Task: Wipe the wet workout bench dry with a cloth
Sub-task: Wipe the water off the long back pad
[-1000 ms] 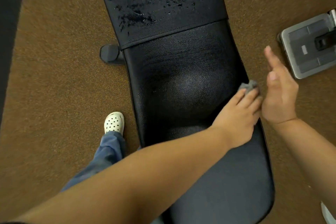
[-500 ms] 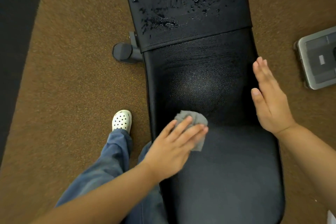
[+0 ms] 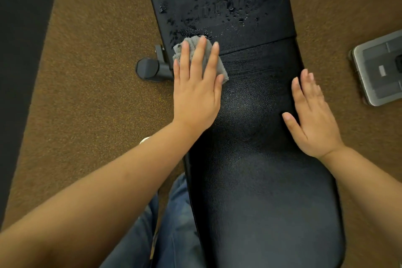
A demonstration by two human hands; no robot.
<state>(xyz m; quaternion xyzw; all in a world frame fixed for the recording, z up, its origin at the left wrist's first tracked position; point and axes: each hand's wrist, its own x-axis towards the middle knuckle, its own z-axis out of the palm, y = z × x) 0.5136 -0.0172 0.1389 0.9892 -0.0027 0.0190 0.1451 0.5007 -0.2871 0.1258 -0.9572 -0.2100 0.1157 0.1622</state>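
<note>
Head view: left hand (image 3: pixel 195 93) is pressing the cloth (image 3: pixel 178 51) flat on the workout bench (image 3: pixel 261 191) at the pad seam — grip wide, fingers straight. Droplets (image 3: pixel 217 0) are lying directly ahead, along the bench's long axis. Right hand (image 3: pixel 313 119) is resting spread on the seat edge — farther off.

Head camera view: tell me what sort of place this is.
Probably a gym or workout room: a black padded workout bench, speckled brown flooring, and a grey flat device on the floor beside it.
</note>
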